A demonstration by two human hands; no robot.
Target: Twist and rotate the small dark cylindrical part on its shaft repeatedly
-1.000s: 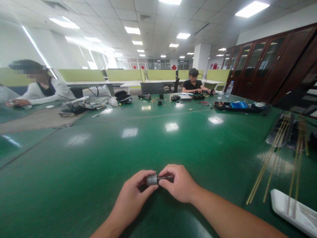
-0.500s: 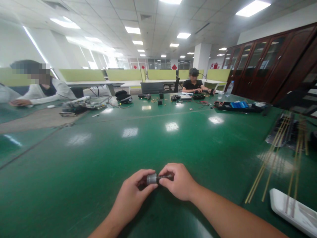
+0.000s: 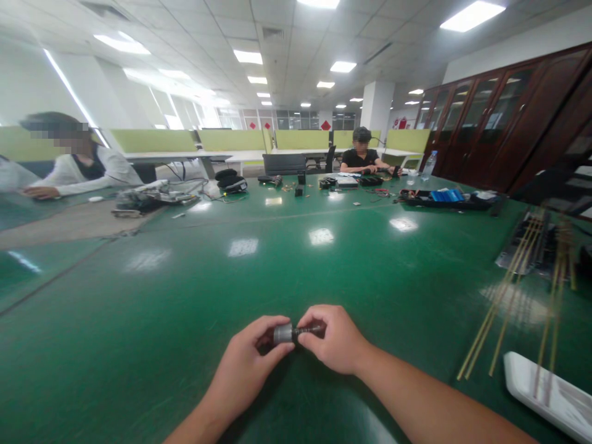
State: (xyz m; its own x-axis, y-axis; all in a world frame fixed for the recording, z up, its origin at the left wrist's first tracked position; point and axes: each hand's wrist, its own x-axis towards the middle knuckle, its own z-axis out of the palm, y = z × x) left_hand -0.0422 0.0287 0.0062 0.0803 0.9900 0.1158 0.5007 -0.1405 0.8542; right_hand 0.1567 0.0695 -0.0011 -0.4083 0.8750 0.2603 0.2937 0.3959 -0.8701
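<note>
Low in the middle of the head view, my left hand (image 3: pixel 252 351) grips a short grey metal cylinder (image 3: pixel 283 333) between thumb and fingers. From its right end runs a thin dark ridged shaft (image 3: pixel 305 330), which looks like a drill bit. My right hand (image 3: pixel 335 339) pinches this shaft between thumb and forefinger. Cylinder and shaft lie in one line, roughly level, just above the green table (image 3: pixel 208 277). Whether they are joined or only touching, I cannot tell. The fingers hide parts of both.
Thin yellowish sticks (image 3: pixel 502 302) lie at the right, near a white tray (image 3: pixel 513 376). Farther back are a black tray with blue items (image 3: pixel 446 195), a plastic bottle (image 3: pixel 429 165) and a black pouch (image 3: pixel 230 182). One person (image 3: pixel 363 154) sits opposite, another (image 3: pixel 87 160) at far left.
My hands and the parts in them stay almost in place. The person at far left has shifted head and hands slightly.
</note>
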